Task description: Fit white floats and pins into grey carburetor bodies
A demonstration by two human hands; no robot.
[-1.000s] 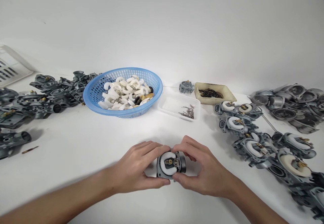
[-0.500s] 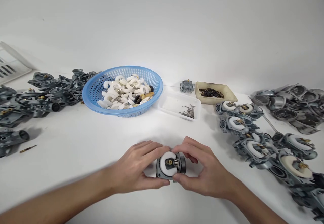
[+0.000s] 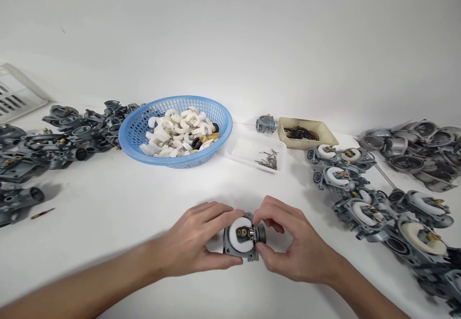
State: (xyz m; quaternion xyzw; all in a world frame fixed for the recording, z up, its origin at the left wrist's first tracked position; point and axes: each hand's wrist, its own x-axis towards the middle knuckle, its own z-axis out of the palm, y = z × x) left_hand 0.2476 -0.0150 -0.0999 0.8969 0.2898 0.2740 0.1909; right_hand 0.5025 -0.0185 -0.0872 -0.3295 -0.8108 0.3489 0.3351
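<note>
A grey metal carburetor [image 3: 236, 253] lies on the white table with its underside up. A white C-shaped float [image 3: 234, 237] sits in it around brass jets [image 3: 242, 232]. My left hand [image 3: 203, 237] grips the carburetor from the left, index finger on the far edge and thumb along the near side. On the right, my right hand [image 3: 291, 242] has its thumb and index finger against the carburetor at the float's hinge end, next to the round opening. Whether a small pin is between those fingertips cannot be made out.
A blue basket [image 3: 173, 161] holds many floats. Beside it stand a clear tray [image 3: 245, 152] of thin metal parts and a beige tray [image 3: 333, 139] of black rings. Carburetors pile at left [image 3: 82, 136] and, with floats, at right [image 3: 363, 213]. Metal bowls [image 3: 406, 163] lie far right.
My right thumb and index finger have shifted slightly right and opened around the hinge end, showing more of the float and jets. My left hand keeps its grip.
</note>
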